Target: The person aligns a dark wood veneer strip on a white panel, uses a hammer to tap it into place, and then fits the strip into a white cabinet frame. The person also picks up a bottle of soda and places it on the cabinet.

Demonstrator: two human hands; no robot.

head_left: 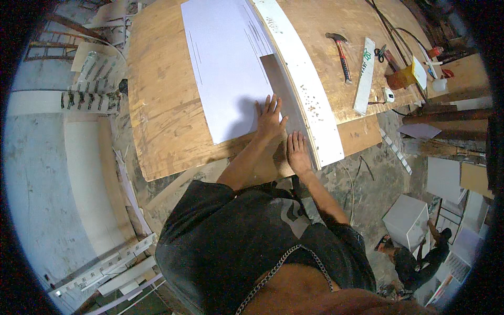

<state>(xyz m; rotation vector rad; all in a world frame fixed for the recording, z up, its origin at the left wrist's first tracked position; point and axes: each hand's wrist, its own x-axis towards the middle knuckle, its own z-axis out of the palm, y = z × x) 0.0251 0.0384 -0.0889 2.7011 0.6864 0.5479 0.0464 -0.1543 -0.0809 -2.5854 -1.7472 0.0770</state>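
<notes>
A large white sheet (220,68) with thin dark lines lies on the wooden worktable (157,105). My left hand (269,118) rests flat near its lower right corner, fingers spread, casting a shadow on it. Beside the sheet runs a narrow grey-brown strip (287,100), set along a long white board (310,94) with a pale wood edge. My right hand (298,153) lies at the strip's near end, close to the board's edge, its fingers stretched out. Neither hand grips anything. Whether the strip is a separate piece or stuck down, I cannot tell.
Right of the board lie a hammer (342,58), a short white plank (364,76), scissors (380,54), a tape measure (388,95) and an orange-yellow container (401,79). Large panels (47,173) stand at left. At lower right a person (420,262) crouches by a white box (407,220).
</notes>
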